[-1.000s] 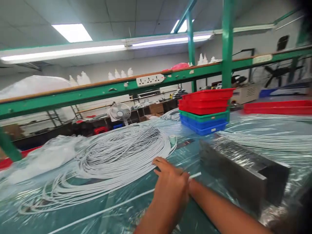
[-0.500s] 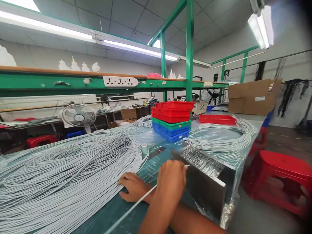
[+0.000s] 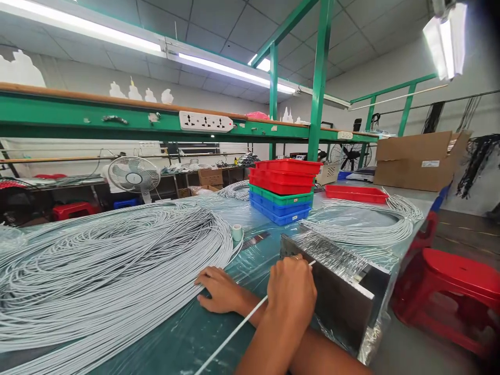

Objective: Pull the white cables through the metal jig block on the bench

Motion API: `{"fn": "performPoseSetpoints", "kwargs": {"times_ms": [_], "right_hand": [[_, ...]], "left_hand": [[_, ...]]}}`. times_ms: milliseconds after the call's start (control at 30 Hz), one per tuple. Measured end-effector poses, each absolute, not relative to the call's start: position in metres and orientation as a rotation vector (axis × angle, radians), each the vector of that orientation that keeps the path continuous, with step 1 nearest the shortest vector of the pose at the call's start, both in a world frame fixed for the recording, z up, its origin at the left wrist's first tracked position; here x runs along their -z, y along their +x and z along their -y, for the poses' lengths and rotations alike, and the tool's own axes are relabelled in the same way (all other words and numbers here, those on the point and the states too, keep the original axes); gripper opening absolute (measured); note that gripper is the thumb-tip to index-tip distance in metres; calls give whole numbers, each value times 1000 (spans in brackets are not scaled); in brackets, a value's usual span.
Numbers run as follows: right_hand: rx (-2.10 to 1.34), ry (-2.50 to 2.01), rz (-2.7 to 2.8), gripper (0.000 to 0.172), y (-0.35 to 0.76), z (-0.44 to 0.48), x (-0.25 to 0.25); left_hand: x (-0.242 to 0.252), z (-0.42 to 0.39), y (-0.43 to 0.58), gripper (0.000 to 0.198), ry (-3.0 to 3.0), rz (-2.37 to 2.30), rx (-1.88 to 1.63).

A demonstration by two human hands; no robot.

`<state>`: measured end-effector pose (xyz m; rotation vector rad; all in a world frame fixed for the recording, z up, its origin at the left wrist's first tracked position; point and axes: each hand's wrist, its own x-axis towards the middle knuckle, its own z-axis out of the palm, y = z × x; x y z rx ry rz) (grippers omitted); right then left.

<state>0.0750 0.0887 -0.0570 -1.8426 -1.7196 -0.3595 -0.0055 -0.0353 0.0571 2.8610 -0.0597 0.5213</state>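
Note:
My arms are crossed, the left forearm over the right. My left hand (image 3: 292, 284) is closed in a fist around a thin grey-white cable (image 3: 234, 332). A short end of this cable pokes out past the fist beside a dark metal plate (image 3: 339, 302), while its other part runs down to the lower edge of view. My right hand (image 3: 216, 289) lies palm down, thumb apart from the fingers, at the edge of a large coiled bundle of grey cables (image 3: 156, 271). Its fingertips touch the outer strands.
Behind my left hand, silvery cable ends or film (image 3: 332, 255) lie between upright plates. Stacked red, green and blue trays (image 3: 281, 192) stand farther back, near a tape roll (image 3: 237, 232). Another cable coil (image 3: 390, 229) lies right, before a red tray (image 3: 355, 195). A red stool (image 3: 464, 276) stands beside the table.
The view has shifted, so most things sit farther right in the picture. My left hand still grips the cable by the plate, and my right hand stays at the bundle's edge.

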Motion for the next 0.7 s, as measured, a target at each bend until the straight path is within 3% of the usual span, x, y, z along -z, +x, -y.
{"fn": "performPoseSetpoints", "kwargs": {"times_ms": [700], "right_hand": [[368, -1902, 1703, 35, 72, -90, 51]], "left_hand": [[-51, 38, -4, 24, 2921, 116, -606]]}}
